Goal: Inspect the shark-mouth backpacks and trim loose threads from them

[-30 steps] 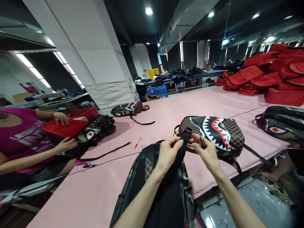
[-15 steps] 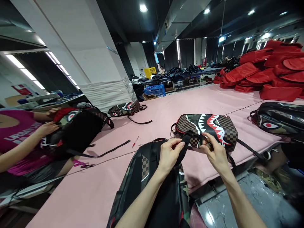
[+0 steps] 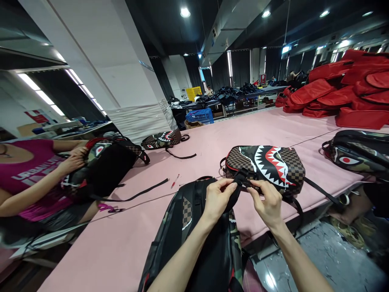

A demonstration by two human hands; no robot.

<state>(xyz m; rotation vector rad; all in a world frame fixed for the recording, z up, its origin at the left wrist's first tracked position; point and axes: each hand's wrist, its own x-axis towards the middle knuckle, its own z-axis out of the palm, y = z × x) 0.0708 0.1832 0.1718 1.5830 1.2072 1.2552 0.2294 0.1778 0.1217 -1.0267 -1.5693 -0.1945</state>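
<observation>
A camouflage and checkered backpack lies back-up on the pink table right in front of me. My left hand is closed on its black shoulder strap, pinching it near the buckle end. My right hand is closed on thin black webbing at that same buckle, fingertips almost touching the left hand. Just beyond my hands lies a second backpack with a shark-mouth print, face up.
A person in a pink shirt sits at the left holding another dark backpack. More shark-print backpacks lie at the back and right. Red bags are piled far right. A red pen lies mid-table.
My right hand has come closer to the left at the strap buckle. The person at the left turned their backpack from its red inside to its dark outside and holds it closer.
</observation>
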